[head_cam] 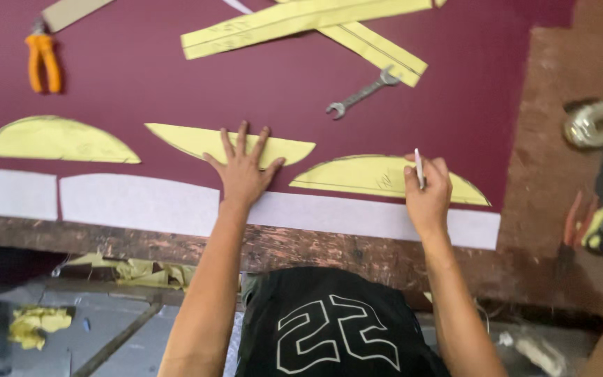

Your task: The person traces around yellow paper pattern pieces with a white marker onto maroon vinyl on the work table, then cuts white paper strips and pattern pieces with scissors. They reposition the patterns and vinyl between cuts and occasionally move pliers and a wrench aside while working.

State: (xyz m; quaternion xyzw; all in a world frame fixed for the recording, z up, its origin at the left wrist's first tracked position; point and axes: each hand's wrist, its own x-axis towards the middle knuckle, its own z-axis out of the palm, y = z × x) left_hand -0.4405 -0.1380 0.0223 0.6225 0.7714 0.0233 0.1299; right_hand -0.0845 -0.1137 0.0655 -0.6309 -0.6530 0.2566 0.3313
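- Maroon sheet (176, 77): I see it spread across the worn bench.
- Middle yellow pattern (294, 148): long axis left-right, pinned under my left hand (243, 171), fingers splayed flat.
- Right yellow pattern (357, 174): just beside my right hand (427, 188).
- White marker (419, 167): upright, pinched in that hand.

A: Light level?

B: Even and soft, daylight in character; source direction cannot be told. Shadows are short, faint beside the wrench (363, 92).

A: Glare?

B: On the shiny metal piece (592, 126) at right only.

A: Sharpness?

B: Moderate throughout. Slight softness at the edges; the floor below reads dimmer.
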